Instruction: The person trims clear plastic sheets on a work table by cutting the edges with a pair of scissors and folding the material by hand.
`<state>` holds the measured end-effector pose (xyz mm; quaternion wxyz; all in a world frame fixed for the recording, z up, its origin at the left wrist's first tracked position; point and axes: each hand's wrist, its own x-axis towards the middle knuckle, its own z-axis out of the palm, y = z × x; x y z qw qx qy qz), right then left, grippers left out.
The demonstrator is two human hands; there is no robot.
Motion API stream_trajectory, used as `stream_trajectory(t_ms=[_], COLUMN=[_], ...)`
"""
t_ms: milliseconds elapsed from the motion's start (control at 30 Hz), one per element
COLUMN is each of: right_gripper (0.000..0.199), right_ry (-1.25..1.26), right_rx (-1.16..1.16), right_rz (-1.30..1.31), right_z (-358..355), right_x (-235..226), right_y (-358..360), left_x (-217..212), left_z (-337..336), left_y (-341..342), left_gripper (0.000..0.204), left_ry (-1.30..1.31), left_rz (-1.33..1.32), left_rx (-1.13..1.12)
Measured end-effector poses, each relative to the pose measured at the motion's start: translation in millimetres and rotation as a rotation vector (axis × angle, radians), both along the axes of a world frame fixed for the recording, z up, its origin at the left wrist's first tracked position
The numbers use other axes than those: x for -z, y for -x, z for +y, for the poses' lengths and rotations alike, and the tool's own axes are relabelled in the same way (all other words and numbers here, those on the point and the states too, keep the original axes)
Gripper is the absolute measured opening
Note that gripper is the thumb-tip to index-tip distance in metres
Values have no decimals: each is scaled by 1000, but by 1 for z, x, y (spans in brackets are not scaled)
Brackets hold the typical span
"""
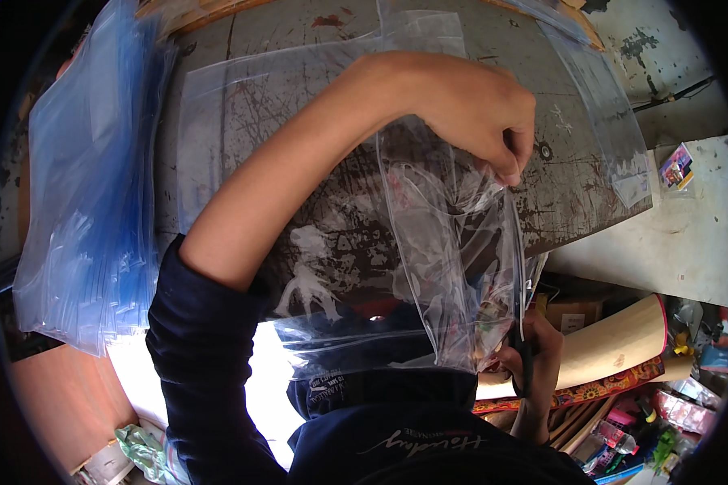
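My left hand (481, 117) reaches across the table with its wrist bent, thumb and fingers pinching the upper edge of a clear plastic sheet (429, 242). From that pinch the sheet hangs in loose folds over the table's near edge. Below, close to my body, my right hand (542, 343) grips a pair of scissors (525, 356) with dark handles. Their blades point up along the right side of the plastic. Part of my right hand shows through the clear folds, and whether the blades touch the sheet I cannot tell.
A thick stack of bluish clear plastic sheets (89, 186) drapes over the table's left side. More clear sheet (603, 105) lies at the far right of the scratched dark table (570, 206). Right of my body are a cream roll (615, 339) and a heap of mixed items (663, 428).
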<state>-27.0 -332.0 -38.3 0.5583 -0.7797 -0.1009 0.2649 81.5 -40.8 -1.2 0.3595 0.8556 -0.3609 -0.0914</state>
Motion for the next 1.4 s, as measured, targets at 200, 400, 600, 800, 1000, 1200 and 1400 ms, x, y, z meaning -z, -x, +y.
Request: stream_trajectory(t_ms=[200,400,600,800,1000,1200,1400], right_gripper=[52,54,55,57,59,59,56], right_ry=[-45,91,156,133,18,33,10], right_rx=[-68,-75,-72,-4,-23,-18,4], right_rz=[1,-136,-202,-106,-25,-28,-12], right_z=[-6,-2,1,6,2,5,7], right_x=[-1,3,0,-4,-3,-5,-4], right_y=[-2,-4,-6,-4,-7,-7,-6], left_x=[1,1,-5,-7,-5,-4,-6], left_z=[1,0,-1,-1,0,1,1], left_y=[0,1,3,6,5,4,5], left_gripper=[17,17,17,18,19,20,20], left_ry=[4,5,-52,-40,-10,13,14], left_rz=[9,2,-6,41,42,20,25], left_rx=[-5,-18,-48,-84,-70,-40,-44])
